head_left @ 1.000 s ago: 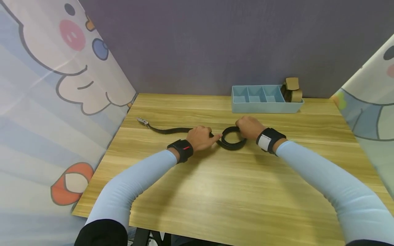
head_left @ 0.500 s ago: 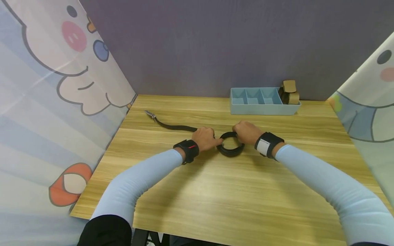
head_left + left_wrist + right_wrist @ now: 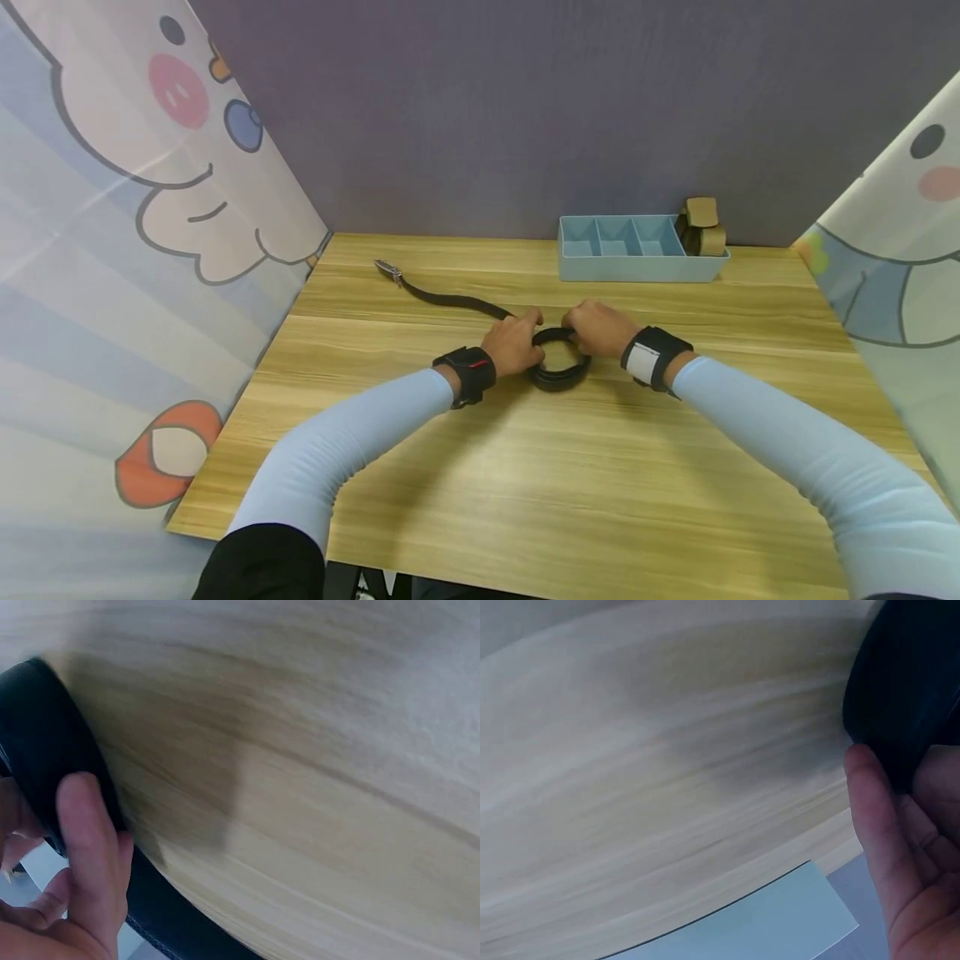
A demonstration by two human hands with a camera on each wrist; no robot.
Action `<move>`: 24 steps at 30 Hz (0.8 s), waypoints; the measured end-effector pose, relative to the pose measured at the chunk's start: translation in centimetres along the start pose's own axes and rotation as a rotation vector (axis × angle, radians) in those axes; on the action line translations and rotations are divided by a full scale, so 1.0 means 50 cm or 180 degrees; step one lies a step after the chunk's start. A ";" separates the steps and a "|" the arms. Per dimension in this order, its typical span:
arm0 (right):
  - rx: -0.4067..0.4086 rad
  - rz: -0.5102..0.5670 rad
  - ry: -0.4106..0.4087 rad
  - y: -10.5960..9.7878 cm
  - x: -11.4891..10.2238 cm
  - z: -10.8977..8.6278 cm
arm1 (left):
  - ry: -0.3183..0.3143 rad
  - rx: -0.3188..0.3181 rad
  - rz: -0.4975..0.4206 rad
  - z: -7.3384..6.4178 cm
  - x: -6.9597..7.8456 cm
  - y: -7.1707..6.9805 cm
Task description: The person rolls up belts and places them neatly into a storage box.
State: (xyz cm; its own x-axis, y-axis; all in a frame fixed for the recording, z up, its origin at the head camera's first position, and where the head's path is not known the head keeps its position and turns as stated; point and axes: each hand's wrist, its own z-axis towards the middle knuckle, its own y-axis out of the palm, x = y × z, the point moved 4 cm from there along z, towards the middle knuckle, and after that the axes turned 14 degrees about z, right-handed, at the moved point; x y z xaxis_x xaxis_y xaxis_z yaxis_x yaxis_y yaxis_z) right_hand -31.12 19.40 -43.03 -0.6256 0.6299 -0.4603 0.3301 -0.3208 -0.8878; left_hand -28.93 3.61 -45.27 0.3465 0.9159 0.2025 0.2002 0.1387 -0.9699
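A black belt (image 3: 455, 300) lies on the wooden table, one part wound into a round coil (image 3: 553, 386) and the rest trailing left to a silver buckle (image 3: 388, 270). At the coil's left side my left hand (image 3: 515, 342) holds the belt where the strap runs into the roll. The left wrist view has a finger (image 3: 84, 814) pressed to the coil's outer face. My right hand (image 3: 597, 329) pinches the coil's upper right edge between thumb and fingers, also seen in the right wrist view, where a fingertip (image 3: 864, 761) touches the black leather. Hands partly cover the coil.
A light blue divided box (image 3: 637, 268) stands at the table's back edge, with a brown rolled item (image 3: 702, 227) in its right compartment. A grey wall (image 3: 480, 117) rises behind the table. Printed cloth (image 3: 97, 333) hangs on both sides.
The buckle end has slid right and away from me, so the trailing strap is shorter. My left hand has shifted right against the coil, its pointing finger now lifted. The right hand keeps its hold.
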 end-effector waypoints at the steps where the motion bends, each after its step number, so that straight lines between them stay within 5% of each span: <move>1: -0.0012 0.0037 -0.0011 0.001 0.000 0.000 | 0.0038 0.0023 0.0030 -0.001 0.002 -0.001; 7: 0.0010 0.0164 -0.0150 -0.012 0.007 -0.002 | 0.0262 0.0090 0.0328 -0.012 0.014 -0.010; 12: 0.0192 -0.0217 -0.0326 -0.047 -0.006 0.019 | 0.0451 0.0122 0.0423 -0.018 0.015 -0.010; 17: -0.0041 -0.0754 -0.0640 -0.058 -0.048 0.080 | 0.0460 0.0117 0.0495 -0.035 0.010 -0.002; 24: -0.0274 -0.1448 -0.1029 -0.014 -0.085 0.183 | 0.0485 0.0077 0.0582 -0.062 0.017 0.002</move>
State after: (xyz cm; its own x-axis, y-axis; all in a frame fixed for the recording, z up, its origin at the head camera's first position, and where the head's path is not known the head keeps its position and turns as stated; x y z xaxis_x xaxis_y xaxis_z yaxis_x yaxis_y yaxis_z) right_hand -35.16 10.45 -40.52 -0.8986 0.4381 -0.0220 0.0244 -0.0001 -0.9997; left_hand -25.79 3.25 -44.80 0.5095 0.8595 0.0395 0.1001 -0.0136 -0.9949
